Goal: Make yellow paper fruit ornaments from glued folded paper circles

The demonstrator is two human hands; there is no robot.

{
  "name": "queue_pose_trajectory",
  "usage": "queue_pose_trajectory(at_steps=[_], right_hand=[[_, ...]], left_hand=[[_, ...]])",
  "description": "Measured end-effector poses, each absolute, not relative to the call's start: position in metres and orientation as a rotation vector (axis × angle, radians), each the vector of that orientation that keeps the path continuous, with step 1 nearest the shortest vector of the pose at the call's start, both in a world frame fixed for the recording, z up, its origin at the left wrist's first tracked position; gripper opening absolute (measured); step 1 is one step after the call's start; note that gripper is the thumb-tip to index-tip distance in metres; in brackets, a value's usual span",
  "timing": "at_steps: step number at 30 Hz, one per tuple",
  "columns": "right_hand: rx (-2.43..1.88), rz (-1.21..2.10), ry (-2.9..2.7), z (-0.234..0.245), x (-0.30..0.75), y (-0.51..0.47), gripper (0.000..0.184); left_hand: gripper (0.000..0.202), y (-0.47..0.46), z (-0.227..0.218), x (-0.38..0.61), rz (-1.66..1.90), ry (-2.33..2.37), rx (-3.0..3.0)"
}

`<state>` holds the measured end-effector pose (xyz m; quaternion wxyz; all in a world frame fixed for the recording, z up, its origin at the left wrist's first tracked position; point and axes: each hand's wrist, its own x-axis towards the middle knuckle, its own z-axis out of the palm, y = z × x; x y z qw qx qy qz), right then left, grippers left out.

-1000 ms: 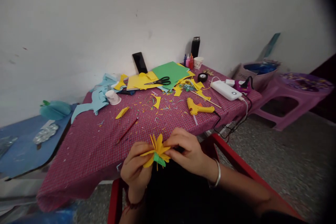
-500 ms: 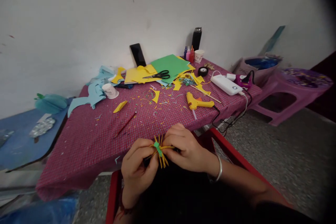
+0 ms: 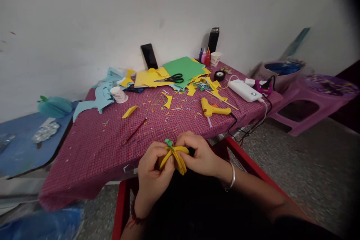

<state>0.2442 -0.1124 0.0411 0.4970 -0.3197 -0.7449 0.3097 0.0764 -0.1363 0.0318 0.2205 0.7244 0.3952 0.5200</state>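
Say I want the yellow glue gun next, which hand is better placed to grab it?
Your right hand, most likely: the glue gun lies on that side, nearer it than your left hand. Both hands hold the yellow paper piece, so the left would have to hold it alone.

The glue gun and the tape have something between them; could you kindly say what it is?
In the head view, yellow paper scraps and a thin stick lie between the glue gun and the tape.
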Motion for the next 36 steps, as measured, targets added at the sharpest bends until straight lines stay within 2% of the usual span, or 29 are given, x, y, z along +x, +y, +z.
queue_pose_trajectory(at_steps=[9, 14, 24, 27, 30, 33, 36], right_hand=[[-0.738, 0.725, -1.830, 0.044, 0.243, -0.116, 0.010], [-0.725, 0.719, -1.818, 0.041, 0.243, -0.116, 0.011], [-0.717, 0.575, -1.928, 0.040, 0.245, -0.117, 0.012], [-0.721, 0.716, -1.852, 0.035, 0.242, -0.116, 0.014], [-0.680, 1.093, -1.693, 0.025, 0.240, -0.111, 0.016], [-0.572, 1.460, -1.426, 0.012, 0.239, -0.104, 0.023], [-0.543, 1.601, -1.213, 0.000, 0.238, -0.098, 0.031]], left_hand=[[0.026, -0.141, 0.031, 0.072, 1.517, 1.018, 1.977], [0.023, -0.138, 0.029, 0.072, 1.534, 0.977, 1.940], [0.021, -0.136, 0.045, 0.075, 1.383, 1.016, 2.267], [0.021, -0.136, 0.048, 0.079, 1.341, 1.061, 2.306], [0.020, -0.136, 0.047, 0.077, 1.298, 1.082, 2.227], [0.006, -0.137, 0.038, 0.073, 1.338, 0.957, 2.019], [0.025, -0.139, 0.025, 0.074, 1.426, 0.866, 1.723]])
